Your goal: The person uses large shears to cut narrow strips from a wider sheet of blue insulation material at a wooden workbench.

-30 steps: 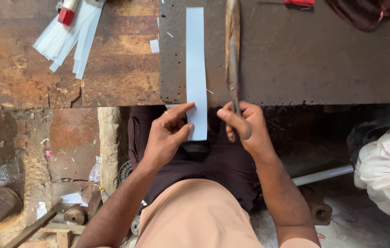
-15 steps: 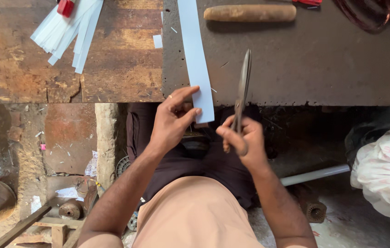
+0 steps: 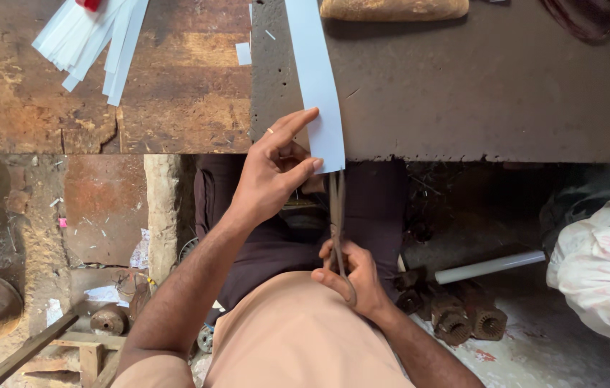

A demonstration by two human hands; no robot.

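Wooden handle, white strips, white pipe

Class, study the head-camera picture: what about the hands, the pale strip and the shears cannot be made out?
- Head view: white strip, far end cut off by the top edge.
- Shears: seen edge-on, so open or closed is unclear; handles hidden in the right hand.
- Left hand: thumb hidden behind the fingers.
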